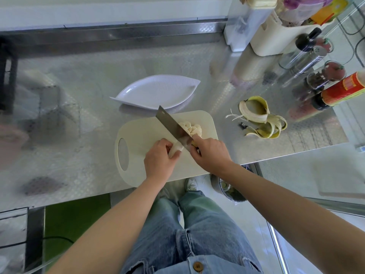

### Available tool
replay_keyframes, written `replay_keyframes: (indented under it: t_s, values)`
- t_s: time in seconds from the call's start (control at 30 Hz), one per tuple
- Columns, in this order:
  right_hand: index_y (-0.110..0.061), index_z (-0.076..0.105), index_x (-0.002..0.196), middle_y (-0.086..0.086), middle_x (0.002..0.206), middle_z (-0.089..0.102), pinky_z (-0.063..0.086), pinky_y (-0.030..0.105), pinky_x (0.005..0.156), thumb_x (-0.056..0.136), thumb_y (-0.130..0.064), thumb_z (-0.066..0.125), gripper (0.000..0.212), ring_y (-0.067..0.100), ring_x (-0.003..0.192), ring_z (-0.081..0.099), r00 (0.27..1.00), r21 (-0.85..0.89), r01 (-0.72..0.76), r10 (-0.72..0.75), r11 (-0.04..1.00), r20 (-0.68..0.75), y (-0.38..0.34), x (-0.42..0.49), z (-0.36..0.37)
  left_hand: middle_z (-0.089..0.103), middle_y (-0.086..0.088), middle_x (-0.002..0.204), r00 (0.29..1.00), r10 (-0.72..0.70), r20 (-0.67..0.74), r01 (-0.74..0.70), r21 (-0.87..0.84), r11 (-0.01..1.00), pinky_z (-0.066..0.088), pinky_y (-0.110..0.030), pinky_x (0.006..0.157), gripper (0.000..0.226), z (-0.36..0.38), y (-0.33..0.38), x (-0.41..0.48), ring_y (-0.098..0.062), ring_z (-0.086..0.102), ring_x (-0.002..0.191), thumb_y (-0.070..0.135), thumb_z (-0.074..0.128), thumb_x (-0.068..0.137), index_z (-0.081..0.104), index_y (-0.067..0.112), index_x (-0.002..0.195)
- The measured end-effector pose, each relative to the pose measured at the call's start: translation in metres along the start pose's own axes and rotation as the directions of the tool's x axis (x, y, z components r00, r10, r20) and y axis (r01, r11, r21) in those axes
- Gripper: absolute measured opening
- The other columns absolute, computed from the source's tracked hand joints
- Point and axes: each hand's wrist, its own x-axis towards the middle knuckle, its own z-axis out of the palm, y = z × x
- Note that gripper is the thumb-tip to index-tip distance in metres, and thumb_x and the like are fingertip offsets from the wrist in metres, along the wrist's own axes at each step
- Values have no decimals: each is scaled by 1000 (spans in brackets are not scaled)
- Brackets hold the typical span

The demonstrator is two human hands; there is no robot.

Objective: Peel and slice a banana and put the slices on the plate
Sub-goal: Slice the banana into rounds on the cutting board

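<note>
We start at the containers. A white, leaf-shaped ribbed plate (156, 91) sits on the shiny embossed steel table (79, 95), just behind a cream plastic cutting board (138, 133) with an oval handle hole. The pale round banana slices (192, 128) lie in a loose overlapping heap on the far right part of the board, not on the plate. Along the right edge of the table we see a small glass jar with a red strawberry-shaped lid (324, 77) holding something dark (spice, perhaps, too small to tell). Beside it lies a red-labelled bottle with a dark cap (343, 89).

The left hand (160, 161) has its fingers (165, 144) curled around the short peeled banana stub (175, 150), pinning it to the board. The right hand (211, 153) grips the handle of a rectangular steel cleaver (169, 123). Its fingers are closed around the handle, with the index finger stretched along the blade's side. The blade stands between the stub and the heap of slices, its edge down on the board.

A yellow banana peel (260, 119) lies well apart on the table to the right, its strips splayed open and the pale fibrous inside showing.
</note>
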Motion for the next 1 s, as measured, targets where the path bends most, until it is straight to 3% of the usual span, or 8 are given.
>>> replay_keyframes:
  t_s: [0.13, 0.47, 0.77, 1.0]
  values:
    - [-19, 37, 81, 2, 58, 41, 25, 29, 54, 94, -28, 43, 17, 28, 53, 39, 999, 3, 31, -31, 1000, -6, -2, 1, -8, 64, 2, 91, 1000, -1, 4, 1, 5, 1000, 43, -30, 64, 25, -1, 1, 0, -21, 62, 81, 40, 69, 80, 62, 20, 94]
    - [-13, 47, 94, 0, 60, 39, 29, 30, 55, 96, -29, 37, 19, 26, 55, 40, 998, -38, 40, -39, 998, 43, -2, 3, 0, 64, 4, 91, 1000, -6, 9, 6, -11, 1000, 45, -30, 66, 25, -1, 2, 0, -19, 61, 80, 41, 70, 80, 61, 21, 93]
    - [-13, 47, 90, 0, 61, 41, 39, 32, 56, 98, -36, 33, 28, 25, 55, 45, 997, -27, 7, -5, 1000, 82, 0, 8, 16, 63, 6, 90, 999, -15, 29, 16, -12, 1000, 48, -32, 66, 23, -1, 0, 1, -17, 61, 79, 41, 69, 80, 61, 23, 92]
    - [-18, 35, 80, 1, 55, 37, 16, 28, 47, 93, -27, 43, 18, 30, 53, 36, 1000, 11, 3, -3, 1000, -11, -3, 6, -4, 64, 4, 91, 1000, 4, 13, -4, 1, 1000, 40, -28, 63, 26, -1, 0, 1, -18, 60, 80, 42, 69, 80, 62, 21, 94]
